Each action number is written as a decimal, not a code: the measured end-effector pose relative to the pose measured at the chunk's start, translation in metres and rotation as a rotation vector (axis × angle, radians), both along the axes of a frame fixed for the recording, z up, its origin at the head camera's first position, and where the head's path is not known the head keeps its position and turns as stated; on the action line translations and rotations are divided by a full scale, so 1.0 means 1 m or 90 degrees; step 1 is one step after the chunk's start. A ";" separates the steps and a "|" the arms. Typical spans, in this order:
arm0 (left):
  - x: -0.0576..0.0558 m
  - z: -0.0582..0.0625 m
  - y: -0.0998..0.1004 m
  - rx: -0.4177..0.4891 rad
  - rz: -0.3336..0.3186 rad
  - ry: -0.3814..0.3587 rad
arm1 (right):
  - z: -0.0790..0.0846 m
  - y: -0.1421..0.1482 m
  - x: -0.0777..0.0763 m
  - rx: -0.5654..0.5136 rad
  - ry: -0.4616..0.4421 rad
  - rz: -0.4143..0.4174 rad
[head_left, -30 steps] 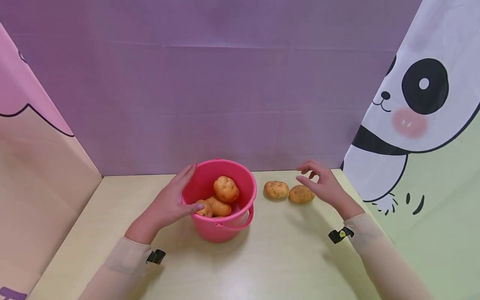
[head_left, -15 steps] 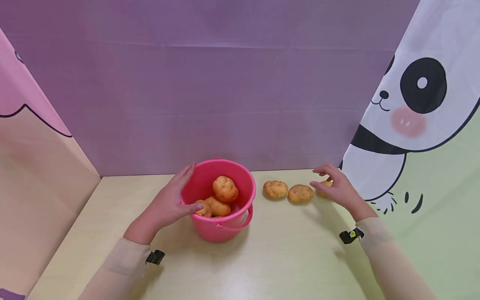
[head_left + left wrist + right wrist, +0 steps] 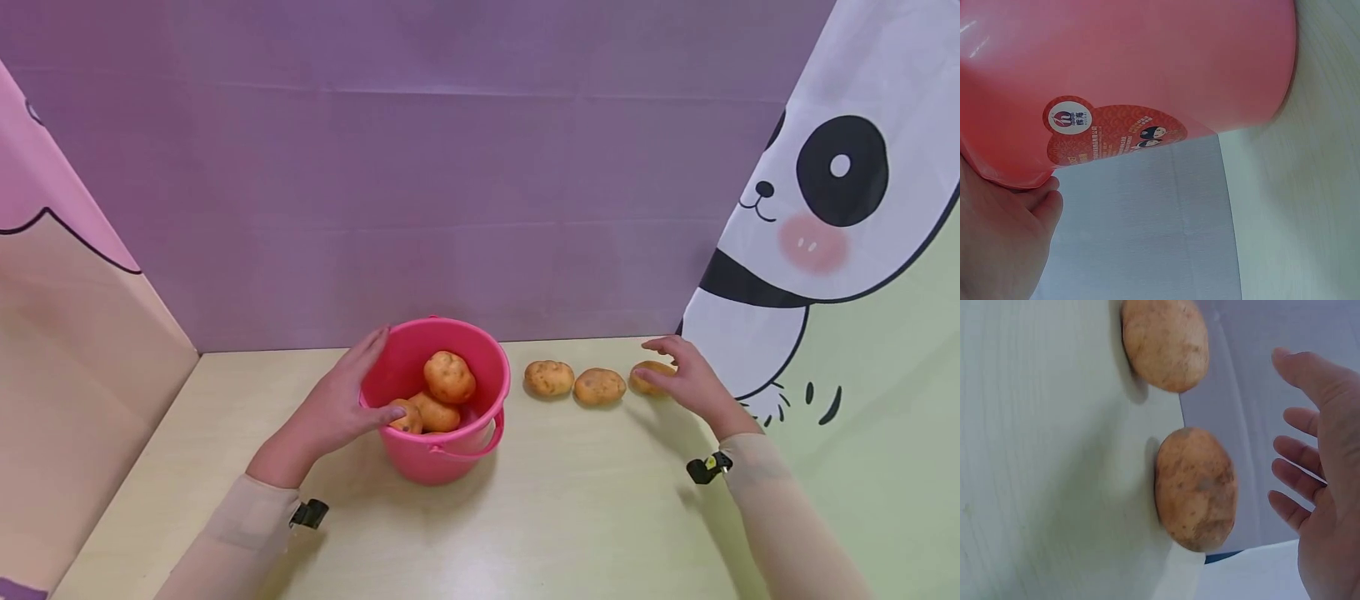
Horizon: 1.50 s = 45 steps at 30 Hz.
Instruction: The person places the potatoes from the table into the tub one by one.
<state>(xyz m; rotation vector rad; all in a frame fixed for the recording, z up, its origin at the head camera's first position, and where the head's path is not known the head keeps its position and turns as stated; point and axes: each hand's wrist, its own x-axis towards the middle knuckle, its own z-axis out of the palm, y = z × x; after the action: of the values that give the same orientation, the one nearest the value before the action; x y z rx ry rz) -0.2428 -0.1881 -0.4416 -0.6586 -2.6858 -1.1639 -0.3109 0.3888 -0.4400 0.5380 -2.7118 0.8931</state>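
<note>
The pink bucket [image 3: 431, 462] stood upright on the surface [image 3: 570, 517], potatoes [image 3: 448, 377] inside, your left hand [image 3: 330, 412] gripping its rim. Rightward from the bucket lay a near potato [image 3: 549, 378], a middle potato [image 3: 600, 387] and a far potato [image 3: 1196, 487]; beside that last, your right hand [image 3: 693, 382] hung apart, fingers loosely spread. Behind the bucket rose a purple backdrop [image 3: 420, 167].

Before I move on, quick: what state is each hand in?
Left hand: holding the pink bucket, thumb over its near edge.
Right hand: open, holding nothing, beside the rightmost potato.
</note>
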 end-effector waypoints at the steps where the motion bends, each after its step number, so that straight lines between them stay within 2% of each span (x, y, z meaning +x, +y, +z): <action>1: 0.000 0.000 0.000 0.001 0.000 0.000 | -0.001 0.001 -0.001 -0.001 -0.006 -0.001; 8: -0.001 -0.001 -0.001 -0.001 -0.002 0.003 | -0.010 0.012 -0.009 0.017 -0.011 0.004; 19: 0.000 -0.001 -0.001 0.008 -0.001 0.000 | -0.025 0.025 -0.016 0.014 -0.079 -0.037; 34: 0.000 -0.001 -0.001 0.012 -0.001 -0.009 | -0.036 0.028 -0.027 -0.007 -0.153 -0.047; 45: 0.001 0.000 0.000 0.008 0.001 -0.008 | -0.042 0.026 -0.027 0.001 -0.149 -0.053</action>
<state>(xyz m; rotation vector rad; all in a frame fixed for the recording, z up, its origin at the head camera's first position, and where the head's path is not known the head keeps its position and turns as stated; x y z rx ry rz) -0.2420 -0.1880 -0.4415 -0.6486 -2.6869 -1.1879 -0.3376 0.4147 -0.4818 0.3351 -2.9188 0.9873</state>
